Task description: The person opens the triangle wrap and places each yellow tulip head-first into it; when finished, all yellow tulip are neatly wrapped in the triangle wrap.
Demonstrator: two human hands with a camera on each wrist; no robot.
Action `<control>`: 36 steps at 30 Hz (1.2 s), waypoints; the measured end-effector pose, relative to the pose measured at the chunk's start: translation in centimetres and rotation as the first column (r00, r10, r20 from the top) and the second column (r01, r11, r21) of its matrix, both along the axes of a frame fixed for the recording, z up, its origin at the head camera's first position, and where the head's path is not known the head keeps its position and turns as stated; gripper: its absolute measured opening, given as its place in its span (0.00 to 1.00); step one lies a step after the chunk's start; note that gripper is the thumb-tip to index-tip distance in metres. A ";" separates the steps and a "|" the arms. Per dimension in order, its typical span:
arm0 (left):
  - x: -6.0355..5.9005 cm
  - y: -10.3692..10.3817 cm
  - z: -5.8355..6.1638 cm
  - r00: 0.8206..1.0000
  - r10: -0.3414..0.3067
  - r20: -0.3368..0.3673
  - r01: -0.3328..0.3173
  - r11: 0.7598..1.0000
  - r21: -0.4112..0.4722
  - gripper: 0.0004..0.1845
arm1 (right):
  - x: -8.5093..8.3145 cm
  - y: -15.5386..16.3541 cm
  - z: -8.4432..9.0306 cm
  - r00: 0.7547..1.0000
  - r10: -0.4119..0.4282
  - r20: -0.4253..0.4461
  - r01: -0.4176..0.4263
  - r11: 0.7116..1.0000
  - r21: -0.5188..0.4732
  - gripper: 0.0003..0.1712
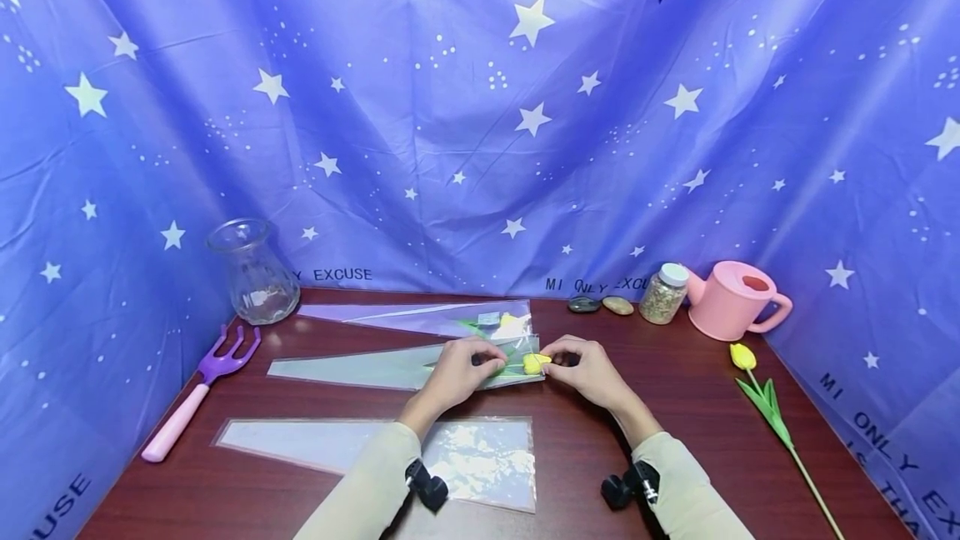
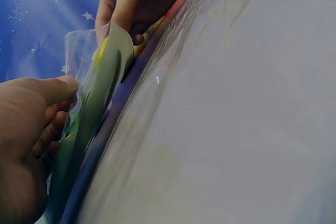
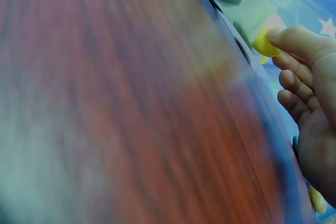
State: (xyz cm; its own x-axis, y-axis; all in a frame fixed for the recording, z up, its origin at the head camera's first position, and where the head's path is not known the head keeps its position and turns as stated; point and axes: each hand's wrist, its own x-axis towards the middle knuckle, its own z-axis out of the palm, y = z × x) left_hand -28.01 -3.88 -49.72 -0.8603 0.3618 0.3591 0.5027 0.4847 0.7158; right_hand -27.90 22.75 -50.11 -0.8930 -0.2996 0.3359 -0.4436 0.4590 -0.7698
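Observation:
A green-tinted flower sleeve (image 1: 337, 367) with a clear front lies across the table, its wide mouth to the right. Inside it is a yellow tulip (image 1: 534, 364), its bloom at the mouth and its green leaves showing through the film. My left hand (image 1: 459, 369) pinches the sleeve's clear film between thumb and fingers, as the left wrist view shows. On the other side, my right hand (image 1: 588, 369) pinches the tulip's bloom (image 3: 268, 43) between thumb and forefinger. Part of the stem is hidden behind the left hand.
Behind lies a purple sleeve (image 1: 375, 317) with a yellow flower inside; in front, a white sleeve (image 1: 480, 461). A glass vase (image 1: 262, 282) and hand fork (image 1: 176, 423) are left. Stones (image 1: 618, 305), a jar (image 1: 663, 298), a pink watering can (image 1: 731, 302) and another tulip (image 1: 772, 411) are right.

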 end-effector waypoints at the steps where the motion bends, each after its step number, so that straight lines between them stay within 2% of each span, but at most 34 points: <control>1: 0.0 0.0 0.0 1.000 0.000 -0.004 0.000 1.000 0.002 0.04 | -0.1 -0.1 0.0 1.000 0.008 0.004 -0.008 1.000 -0.009 0.10; 5: 0.0 0.2 0.2 1.000 0.005 -0.008 -0.005 1.000 0.007 0.03 | -0.2 -0.6 -0.1 0.998 0.053 0.022 -0.053 0.998 -0.035 0.09; 9: 0.1 0.4 0.2 1.000 0.007 -0.015 -0.007 1.000 0.009 0.03 | -0.3 -0.9 -0.1 0.996 0.088 0.033 -0.087 0.996 -0.020 0.09; 18: -0.2 0.2 0.2 1.000 -0.007 -0.022 0.007 1.000 -0.021 0.03 | -0.7 -1.3 -0.2 0.994 0.099 0.050 -0.100 0.995 0.012 0.09; 22: -0.2 -0.1 0.3 1.000 -0.012 -0.002 0.012 0.999 -0.043 0.03 | -0.7 -1.3 0.0 0.991 0.109 0.076 -0.110 0.994 0.013 0.10; 25: -0.3 -0.2 0.4 1.000 -0.016 0.012 0.017 0.999 -0.045 0.04 | -0.3 -0.8 0.1 0.993 0.077 0.090 -0.078 0.997 0.005 0.11; 28: -0.3 -0.5 0.7 1.000 -0.023 0.001 0.023 0.999 -0.049 0.05 | 0.4 0.2 0.2 0.996 0.002 0.090 -0.002 1.000 -0.004 0.10; 30: -0.1 -0.8 1.4 1.000 -0.020 0.006 0.020 0.999 -0.045 0.05 | 1.3 0.9 0.6 0.993 -0.061 0.100 0.063 0.998 -0.018 0.10; 33: 0.7 -1.6 2.8 1.000 -0.023 0.022 0.023 0.999 -0.028 0.06 | 3.0 1.8 1.3 0.980 -0.138 0.145 0.149 0.987 -0.067 0.10; 36: 2.1 -2.5 4.0 0.998 -0.033 0.057 0.034 0.999 -0.012 0.08 | 4.9 2.0 1.9 0.965 -0.154 0.210 0.180 0.977 -0.115 0.11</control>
